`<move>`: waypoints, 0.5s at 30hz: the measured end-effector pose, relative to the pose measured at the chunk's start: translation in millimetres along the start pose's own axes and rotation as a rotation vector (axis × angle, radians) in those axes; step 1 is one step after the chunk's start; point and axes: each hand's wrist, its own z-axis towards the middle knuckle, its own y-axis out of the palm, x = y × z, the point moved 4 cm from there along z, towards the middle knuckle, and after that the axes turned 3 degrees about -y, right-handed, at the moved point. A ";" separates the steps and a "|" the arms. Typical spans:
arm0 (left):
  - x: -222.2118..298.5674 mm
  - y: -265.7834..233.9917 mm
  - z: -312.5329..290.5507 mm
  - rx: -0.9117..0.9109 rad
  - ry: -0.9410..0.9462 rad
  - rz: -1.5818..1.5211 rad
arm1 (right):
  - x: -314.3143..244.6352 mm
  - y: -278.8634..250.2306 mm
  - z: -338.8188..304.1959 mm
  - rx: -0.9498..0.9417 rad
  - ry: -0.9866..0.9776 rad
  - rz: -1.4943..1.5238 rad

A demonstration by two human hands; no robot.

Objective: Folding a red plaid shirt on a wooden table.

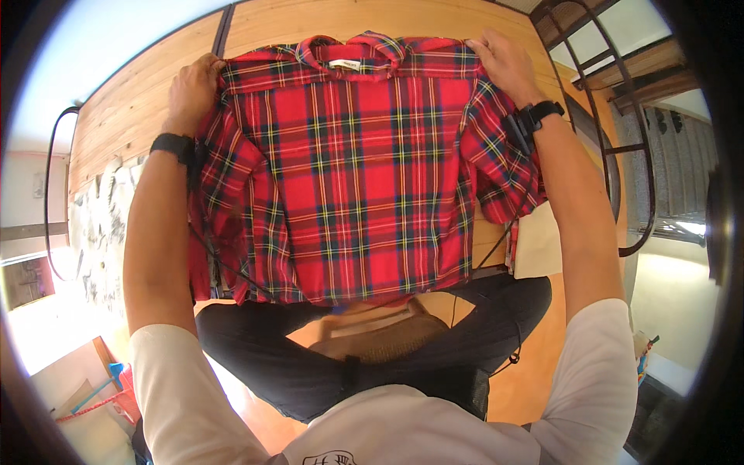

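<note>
A red plaid shirt (360, 170) with dark and yellow lines is spread in front of me, its back panel facing up. The collar (353, 58), with a pale label inside, lies at the far side, and the lower hem reaches my crossed legs. My left hand (194, 87) is closed on the shirt's left shoulder edge. On the opposite side, my right hand (502, 63) pinches the right shoulder edge. Both sleeves hang down along the sides, partly bunched and partly behind my forearms. A black band is on each wrist.
Beneath the shirt is a wooden board surface (457, 15). Black-and-white patterned cloth (108, 232) lies at the left, and a cream cloth (537, 244) at the right. A dark metal ladder frame (620, 147) stands at the right. Thin dark cords run near my knees.
</note>
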 end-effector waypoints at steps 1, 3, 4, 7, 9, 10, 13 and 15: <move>-1.7 7.3 -5.9 0.027 0.017 0.004 | 5.1 4.8 -8.7 0.003 0.003 -0.011; -4.1 26.1 -7.5 0.044 0.030 0.062 | 16.1 16.9 -25.2 0.104 -0.105 -0.044; -8.6 41.0 -20.8 0.051 0.038 0.104 | 12.6 27.9 -40.0 0.069 -0.089 -0.036; -35.2 47.7 -13.9 -0.045 0.239 0.118 | -15.3 28.4 -39.6 0.116 -0.079 0.037; -11.3 50.2 -13.4 0.061 0.258 0.263 | 1.5 27.9 -39.1 0.124 -0.069 -0.043; -23.4 49.1 -10.7 0.062 0.282 0.308 | -1.9 29.0 -32.1 0.164 -0.098 -0.081; -40.1 57.4 -18.3 0.093 0.375 0.379 | -3.4 40.5 -33.4 0.166 -0.124 -0.140; -50.8 59.3 -18.0 0.132 0.438 0.413 | -2.0 46.7 -33.7 0.182 -0.155 -0.155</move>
